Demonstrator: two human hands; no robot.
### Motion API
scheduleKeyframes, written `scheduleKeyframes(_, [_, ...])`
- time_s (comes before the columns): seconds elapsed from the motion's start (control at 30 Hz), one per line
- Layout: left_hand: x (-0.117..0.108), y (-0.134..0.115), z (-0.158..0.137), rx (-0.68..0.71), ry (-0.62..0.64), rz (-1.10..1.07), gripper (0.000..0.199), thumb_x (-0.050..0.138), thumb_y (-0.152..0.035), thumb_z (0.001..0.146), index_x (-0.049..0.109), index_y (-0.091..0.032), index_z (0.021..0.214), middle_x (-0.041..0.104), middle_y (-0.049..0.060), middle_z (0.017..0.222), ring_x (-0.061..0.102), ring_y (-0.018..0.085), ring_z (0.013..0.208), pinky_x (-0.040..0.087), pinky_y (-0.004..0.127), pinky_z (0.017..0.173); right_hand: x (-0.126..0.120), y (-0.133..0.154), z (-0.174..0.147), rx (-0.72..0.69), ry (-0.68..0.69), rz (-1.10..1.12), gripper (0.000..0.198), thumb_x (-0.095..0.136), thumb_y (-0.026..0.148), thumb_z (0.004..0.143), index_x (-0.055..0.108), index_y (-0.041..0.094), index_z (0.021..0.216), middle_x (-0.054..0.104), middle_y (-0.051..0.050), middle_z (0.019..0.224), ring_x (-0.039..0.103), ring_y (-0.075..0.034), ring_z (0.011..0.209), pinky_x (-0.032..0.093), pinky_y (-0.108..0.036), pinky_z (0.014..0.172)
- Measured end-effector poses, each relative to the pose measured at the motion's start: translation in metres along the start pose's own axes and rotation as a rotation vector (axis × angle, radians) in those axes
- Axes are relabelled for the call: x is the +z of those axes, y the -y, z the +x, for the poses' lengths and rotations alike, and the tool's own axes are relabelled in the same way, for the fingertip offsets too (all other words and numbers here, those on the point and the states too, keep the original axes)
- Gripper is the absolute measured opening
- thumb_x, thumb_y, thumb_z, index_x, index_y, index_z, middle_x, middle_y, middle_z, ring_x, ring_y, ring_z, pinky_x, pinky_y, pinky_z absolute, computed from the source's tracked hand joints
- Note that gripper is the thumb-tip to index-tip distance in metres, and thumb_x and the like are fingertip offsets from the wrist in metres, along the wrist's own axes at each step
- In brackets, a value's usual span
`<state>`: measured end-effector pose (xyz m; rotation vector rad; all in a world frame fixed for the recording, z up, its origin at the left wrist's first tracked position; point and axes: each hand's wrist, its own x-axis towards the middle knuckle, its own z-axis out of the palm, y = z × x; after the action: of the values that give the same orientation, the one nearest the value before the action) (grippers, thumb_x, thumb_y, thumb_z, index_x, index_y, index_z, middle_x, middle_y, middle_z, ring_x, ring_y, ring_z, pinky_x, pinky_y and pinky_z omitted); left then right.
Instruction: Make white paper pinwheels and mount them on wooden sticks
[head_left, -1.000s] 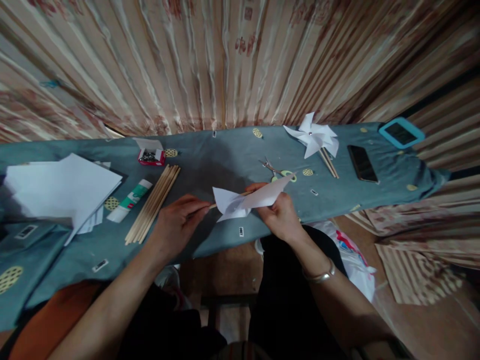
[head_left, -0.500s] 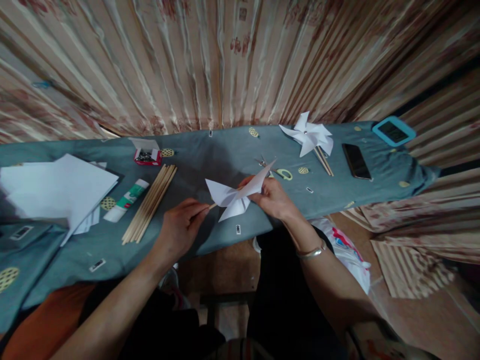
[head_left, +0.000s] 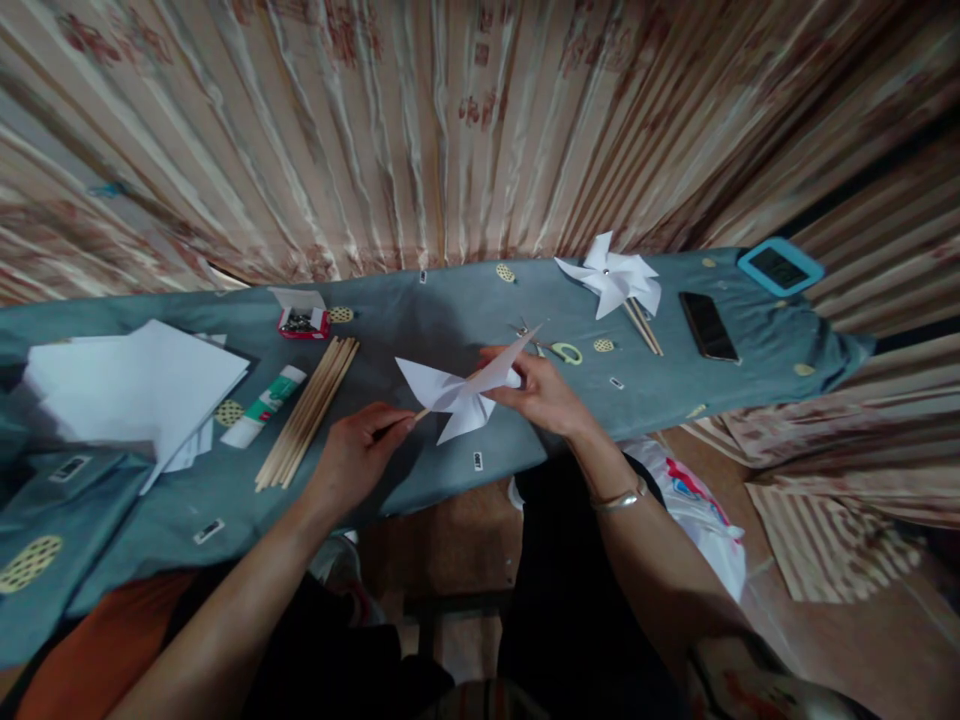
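- Left grip [head_left: 365,447] is pinched on the stick [head_left: 423,413], probably to keep clear of the folds.
- Right grip [head_left: 534,388] is closed on the paper pinwheel [head_left: 454,393], likely steadying it; paper hides some fingertips.
- Pinwheel's over the surface [head_left: 450,300], between both hands.
- Loose sticks [head_left: 307,415] lie left, handy I guess.

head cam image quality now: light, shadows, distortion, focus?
Head view, light: dim, small highlight on the bracelet; head view, shadow: soft dark patch on the tablecloth beyond the held paper pinwheel; head view, distortion: wide-angle, curtain folds fan outward; head view, focus: soft, print on the green-and-white tube unreadable.
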<state>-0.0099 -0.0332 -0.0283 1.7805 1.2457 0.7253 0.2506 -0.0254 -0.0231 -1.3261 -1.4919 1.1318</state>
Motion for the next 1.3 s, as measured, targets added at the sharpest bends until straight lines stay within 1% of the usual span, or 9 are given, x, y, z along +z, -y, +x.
scheduleKeyframes(0.1, [-0.001, 0.003, 0.001, -0.031, -0.022, -0.052, 0.029, 0.06, -0.043, 0.083, 0.078, -0.02, 0.086, 0.064, 0.001, 0.069, 0.057, 0.016, 0.062, 0.039, 0.026, 0.059, -0.002, 0.004, 0.0, -0.012, -0.009, 0.113, 0.046, 0.082, 0.034, 0.069, 0.067, 0.022, 0.111, 0.075, -0.003, 0.107, 0.069, -0.021, 0.103, 0.053, -0.037, 0.097])
scheduleKeyframes(0.23, [-0.002, 0.004, 0.002, -0.097, -0.036, -0.146, 0.029, 0.065, -0.044, 0.08, 0.078, -0.019, 0.084, 0.063, 0.0, 0.064, 0.055, 0.016, 0.061, 0.039, 0.027, 0.059, -0.006, 0.006, 0.0, 0.017, -0.074, 0.227, 0.044, 0.083, 0.035, 0.07, 0.068, 0.023, 0.11, 0.076, -0.001, 0.104, 0.07, -0.018, 0.1, 0.053, -0.035, 0.097])
scheduleKeyframes(0.37, [-0.002, 0.004, 0.004, -0.227, -0.033, -0.342, 0.035, 0.073, -0.049, 0.073, 0.078, -0.017, 0.083, 0.069, 0.003, 0.071, 0.055, 0.015, 0.061, 0.041, 0.027, 0.059, -0.008, 0.007, 0.002, 0.055, -0.176, 0.348, 0.042, 0.085, 0.038, 0.066, 0.071, 0.025, 0.104, 0.076, 0.0, 0.103, 0.07, -0.015, 0.098, 0.053, -0.031, 0.096])
scheduleKeyframes(0.47, [0.001, 0.003, 0.005, -0.31, -0.066, -0.501, 0.038, 0.078, -0.049, 0.067, 0.079, -0.016, 0.086, 0.073, 0.005, 0.077, 0.055, 0.014, 0.063, 0.043, 0.026, 0.061, -0.006, 0.01, 0.005, 0.107, -0.221, 0.406, 0.043, 0.087, 0.045, 0.063, 0.073, 0.025, 0.099, 0.077, 0.001, 0.097, 0.071, -0.016, 0.092, 0.056, -0.03, 0.09])
scheduleKeyframes(0.6, [0.005, 0.0, 0.005, -0.377, -0.146, -0.665, 0.038, 0.086, -0.044, 0.057, 0.078, -0.015, 0.081, 0.074, 0.005, 0.076, 0.053, 0.012, 0.061, 0.042, 0.025, 0.06, 0.0, 0.011, 0.01, 0.182, -0.223, 0.483, 0.044, 0.089, 0.052, 0.058, 0.074, 0.023, 0.088, 0.078, -0.001, 0.085, 0.074, -0.017, 0.082, 0.059, -0.028, 0.077])
scheduleKeyframes(0.73, [0.007, -0.006, 0.004, -0.426, -0.173, -0.792, 0.038, 0.089, -0.038, 0.051, 0.078, -0.015, 0.08, 0.073, 0.005, 0.075, 0.054, 0.011, 0.061, 0.043, 0.024, 0.059, 0.008, 0.007, 0.015, 0.176, -0.283, 0.5, 0.045, 0.09, 0.055, 0.052, 0.07, 0.023, 0.076, 0.077, -0.001, 0.075, 0.074, -0.017, 0.074, 0.058, -0.027, 0.067])
scheduleKeyframes(1.03, [0.005, -0.008, 0.003, -0.534, -0.141, -0.946, 0.025, 0.087, -0.022, 0.056, 0.076, -0.013, 0.076, 0.067, 0.001, 0.06, 0.057, 0.008, 0.056, 0.047, 0.018, 0.056, 0.014, 0.005, 0.021, 0.186, -0.194, 0.45, 0.041, 0.086, 0.057, 0.059, 0.07, 0.022, 0.076, 0.076, -0.001, 0.073, 0.074, -0.018, 0.071, 0.059, -0.03, 0.07])
scheduleKeyframes(1.17, [0.004, -0.014, 0.003, -0.668, -0.159, -1.023, 0.015, 0.082, -0.01, 0.063, 0.075, -0.012, 0.075, 0.07, 0.003, 0.065, 0.063, 0.008, 0.058, 0.052, 0.016, 0.059, 0.016, 0.006, 0.022, 0.201, -0.174, 0.476, 0.039, 0.086, 0.054, 0.06, 0.072, 0.022, 0.075, 0.077, -0.001, 0.074, 0.073, -0.017, 0.071, 0.059, -0.03, 0.071])
scheduleKeyframes(1.3, [0.003, -0.017, 0.002, -0.713, -0.151, -1.064, 0.011, 0.076, -0.005, 0.069, 0.074, -0.012, 0.078, 0.071, 0.003, 0.069, 0.065, 0.009, 0.061, 0.054, 0.017, 0.061, 0.018, 0.007, 0.022, 0.211, -0.16, 0.49, 0.037, 0.087, 0.053, 0.059, 0.072, 0.022, 0.073, 0.077, -0.001, 0.075, 0.073, -0.017, 0.07, 0.06, -0.031, 0.073])
